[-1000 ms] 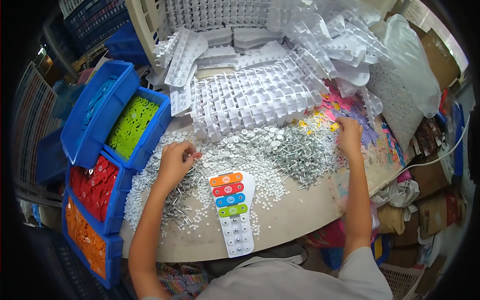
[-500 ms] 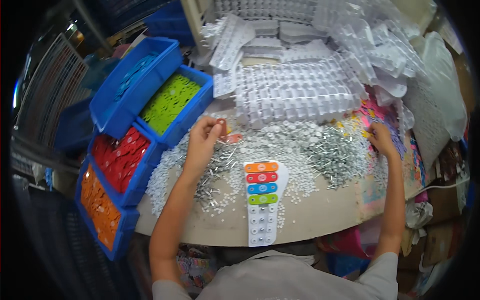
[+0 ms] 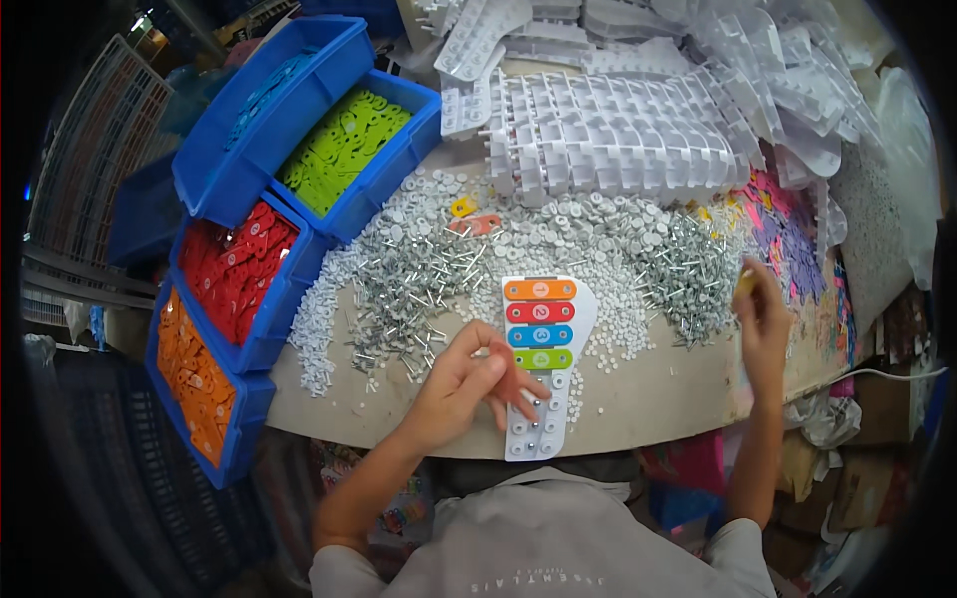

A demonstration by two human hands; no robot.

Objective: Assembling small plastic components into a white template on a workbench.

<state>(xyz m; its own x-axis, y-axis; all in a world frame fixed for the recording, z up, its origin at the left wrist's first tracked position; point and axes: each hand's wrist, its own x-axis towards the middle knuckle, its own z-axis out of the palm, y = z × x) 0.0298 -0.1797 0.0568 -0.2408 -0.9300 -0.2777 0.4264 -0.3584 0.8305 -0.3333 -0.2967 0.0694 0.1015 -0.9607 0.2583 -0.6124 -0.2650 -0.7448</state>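
Observation:
A white plastic board (image 3: 584, 311) lies near the table's front edge, narrow at its near end. Across its far half sit orange, red, blue and green strips; its near half shows bare round posts and small metal pins. Over the board's left edge, my left hand (image 3: 454, 391) pinches a salmon-red strip (image 3: 509, 377), blurred by motion. My right hand (image 3: 766, 324), out at the right past the heap of metal pins (image 3: 688, 274), has its fingers closed on a small yellow strip (image 3: 746, 283), partly covered by the fingers.
Blue bins at the left hold blue, green (image 3: 344, 149), red (image 3: 234, 274) and orange strips (image 3: 194, 384). White washers and pins (image 3: 419, 269) spread over the table. White plastic boards (image 3: 618, 135) are stacked at the back. Pink and purple strips (image 3: 788, 244) lie far right.
My left hand has come toward me and right, bringing the salmon-red strip to the board. The right hand has drawn nearer from the coloured pile, with a yellow strip now showing in its fingers.

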